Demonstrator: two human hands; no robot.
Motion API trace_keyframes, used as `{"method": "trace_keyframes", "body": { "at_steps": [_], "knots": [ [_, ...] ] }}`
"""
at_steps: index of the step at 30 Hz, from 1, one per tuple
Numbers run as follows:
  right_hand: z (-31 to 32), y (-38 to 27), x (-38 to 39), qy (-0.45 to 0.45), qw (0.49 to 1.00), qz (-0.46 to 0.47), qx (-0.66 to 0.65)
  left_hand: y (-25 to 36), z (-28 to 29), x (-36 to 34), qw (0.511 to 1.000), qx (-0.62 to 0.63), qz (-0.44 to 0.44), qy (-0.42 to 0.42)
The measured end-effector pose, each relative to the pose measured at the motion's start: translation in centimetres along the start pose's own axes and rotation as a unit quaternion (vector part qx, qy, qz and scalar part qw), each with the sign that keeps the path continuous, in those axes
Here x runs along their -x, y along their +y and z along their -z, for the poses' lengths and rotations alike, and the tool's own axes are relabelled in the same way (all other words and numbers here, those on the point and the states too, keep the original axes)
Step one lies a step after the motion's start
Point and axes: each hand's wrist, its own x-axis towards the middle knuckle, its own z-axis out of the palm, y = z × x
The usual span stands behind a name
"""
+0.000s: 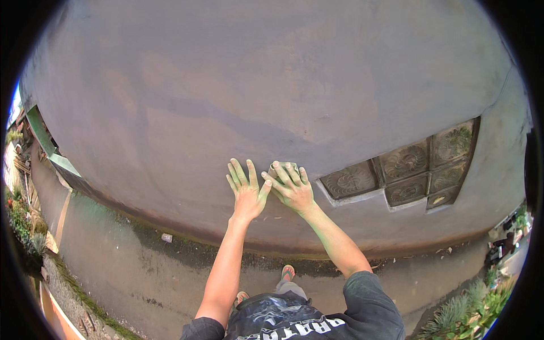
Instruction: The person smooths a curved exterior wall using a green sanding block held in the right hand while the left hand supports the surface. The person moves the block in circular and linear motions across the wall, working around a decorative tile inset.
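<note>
My left hand (247,192) lies flat on the grey-purple wall (226,73), its fingers spread and nothing in it. Just right of it, my right hand (293,190) presses a small flat greenish-grey pad (275,170) against the same wall. The pad looks like a folded sheet of sandpaper, but most of it is hidden under the fingers. Pale green dust coats both hands and the right forearm. The two hands are close together, with the left thumb near the right fingers.
Right of my hands, stepped patterned glass blocks (405,164) are set into the wall. A green-framed opening (42,130) is at far left. Below runs a damp concrete path (141,277) with a small piece of litter (166,238). Plants (470,311) border the lower right.
</note>
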Motion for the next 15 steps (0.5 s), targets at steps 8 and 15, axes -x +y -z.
{"method": "trace_keyframes", "body": {
  "at_steps": [8,15],
  "knots": [
    [3.3,17.6,-7.6,0.098,0.956,-0.276,-0.034,-0.8,0.8,0.3,0.999,-0.014,0.005,-0.037],
    [2.7,6.7,-5.4,-0.004,0.992,0.101,-0.079,-0.9,-1.1,0.0,0.999,-0.029,0.013,0.023]
  ]
}}
